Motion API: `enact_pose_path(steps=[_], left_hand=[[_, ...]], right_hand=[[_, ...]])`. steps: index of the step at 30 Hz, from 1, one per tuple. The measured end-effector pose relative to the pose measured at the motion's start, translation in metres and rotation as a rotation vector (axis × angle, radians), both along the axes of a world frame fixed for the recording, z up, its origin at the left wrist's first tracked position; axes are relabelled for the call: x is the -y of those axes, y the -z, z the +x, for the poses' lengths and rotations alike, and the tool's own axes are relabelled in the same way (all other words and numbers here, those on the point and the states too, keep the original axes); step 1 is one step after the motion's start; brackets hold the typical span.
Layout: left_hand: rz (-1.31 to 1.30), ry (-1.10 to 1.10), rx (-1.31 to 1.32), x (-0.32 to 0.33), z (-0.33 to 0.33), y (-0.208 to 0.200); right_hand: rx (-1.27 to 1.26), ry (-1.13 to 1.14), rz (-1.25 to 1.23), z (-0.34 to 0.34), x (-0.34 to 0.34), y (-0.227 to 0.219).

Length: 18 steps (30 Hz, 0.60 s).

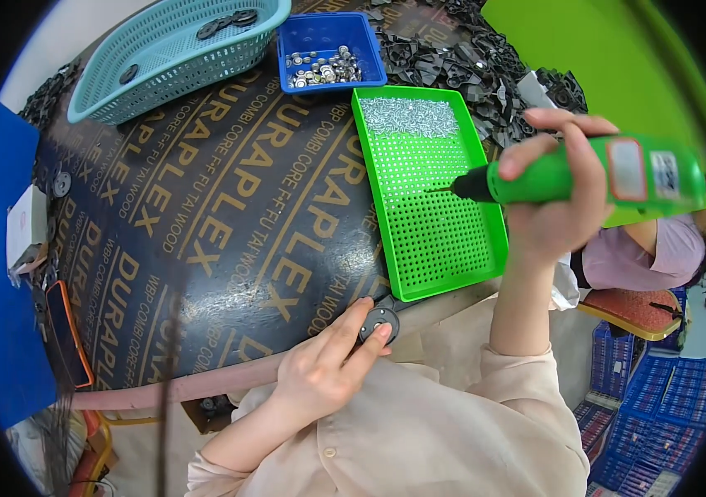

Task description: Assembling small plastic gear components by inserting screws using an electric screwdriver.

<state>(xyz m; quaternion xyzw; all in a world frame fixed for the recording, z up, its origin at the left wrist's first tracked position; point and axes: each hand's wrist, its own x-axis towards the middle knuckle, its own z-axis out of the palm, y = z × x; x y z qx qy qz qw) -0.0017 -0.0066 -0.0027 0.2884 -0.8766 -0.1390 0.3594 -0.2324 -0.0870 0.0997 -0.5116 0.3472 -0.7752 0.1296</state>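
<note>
My right hand [560, 207] is wrapped round a green electric screwdriver [547, 178] with a black nose. Its thin bit points left, over the middle of a green perforated tray [440, 244]. Small silver screws [411, 116] are heaped in the tray's far end. At the table's near edge, my left hand [324, 369] grips a round black plastic part [380, 325] between its fingers. Small shiny spots show on the part's face. Whether the bit carries a screw is too small to tell.
Beyond the tray stand a blue bin [328, 33] of small metal pieces and a light-blue basket [179, 74] with a few black discs. Black plastic parts [469, 62] are piled at the far right. An orange-edged phone [69, 335] lies left. Another person [651, 253] sits at right.
</note>
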Motion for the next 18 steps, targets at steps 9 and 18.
enact_pose_path(steps=[9,18], left_hand=[[0.004,0.006,-0.021,0.0,0.001,-0.001],[0.002,-0.002,-0.029,0.0,-0.001,-0.002]], right_hand=[[-0.157,0.015,0.137,-0.003,0.011,0.006],[-0.149,0.0,0.131,0.002,0.012,0.005]])
